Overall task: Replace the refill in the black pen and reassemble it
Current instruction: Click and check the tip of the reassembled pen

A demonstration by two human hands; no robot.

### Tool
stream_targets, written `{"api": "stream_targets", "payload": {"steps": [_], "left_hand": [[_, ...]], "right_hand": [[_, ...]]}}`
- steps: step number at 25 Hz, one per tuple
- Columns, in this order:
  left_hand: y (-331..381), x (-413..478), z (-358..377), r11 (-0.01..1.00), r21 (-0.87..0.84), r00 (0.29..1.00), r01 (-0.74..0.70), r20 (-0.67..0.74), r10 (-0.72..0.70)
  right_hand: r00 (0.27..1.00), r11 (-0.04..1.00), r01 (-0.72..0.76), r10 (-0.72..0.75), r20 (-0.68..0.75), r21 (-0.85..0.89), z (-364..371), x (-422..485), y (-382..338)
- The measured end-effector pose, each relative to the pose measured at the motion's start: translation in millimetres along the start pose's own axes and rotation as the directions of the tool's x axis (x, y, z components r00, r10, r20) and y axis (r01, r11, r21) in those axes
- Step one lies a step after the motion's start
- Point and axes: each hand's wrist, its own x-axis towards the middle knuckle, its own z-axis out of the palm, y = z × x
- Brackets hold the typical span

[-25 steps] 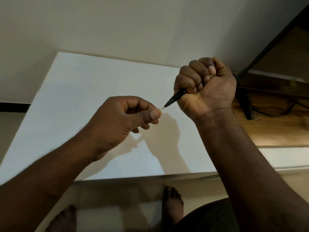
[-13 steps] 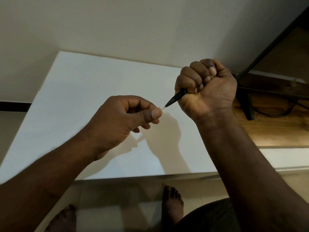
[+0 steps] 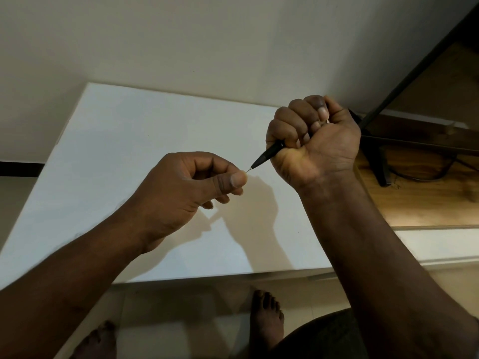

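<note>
My right hand [image 3: 315, 141] is a fist wrapped round the black pen [image 3: 268, 154], held above the white table [image 3: 129, 151]. Only the pen's tapered front end sticks out, pointing down-left; the rest is hidden in the fist. A thin metal refill tip [image 3: 248, 170] pokes from the pen's nose. My left hand [image 3: 191, 193] pinches that tip between thumb and forefinger, just left of the pen.
A wall rises behind the table. To the right lies a wooden surface [image 3: 425, 203] with a black metal stand [image 3: 381, 161] and a dark cable [image 3: 427, 174]. Below the table's front edge are a tiled floor and two bare feet [image 3: 267, 317].
Both hands have shifted very slightly; the pinch on the refill tip and the fist on the pen stay the same.
</note>
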Motion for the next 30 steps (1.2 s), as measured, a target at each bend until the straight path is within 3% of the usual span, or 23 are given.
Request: {"api": "stream_targets", "payload": {"steps": [30], "left_hand": [[0.8, 0.5, -1.1, 1.0, -0.017, 1.0, -0.001, 0.012, 0.001]], "right_hand": [[0.998, 0.999, 0.048, -0.049, -0.043, -0.022, -2.6, 2.8, -2.4]]}}
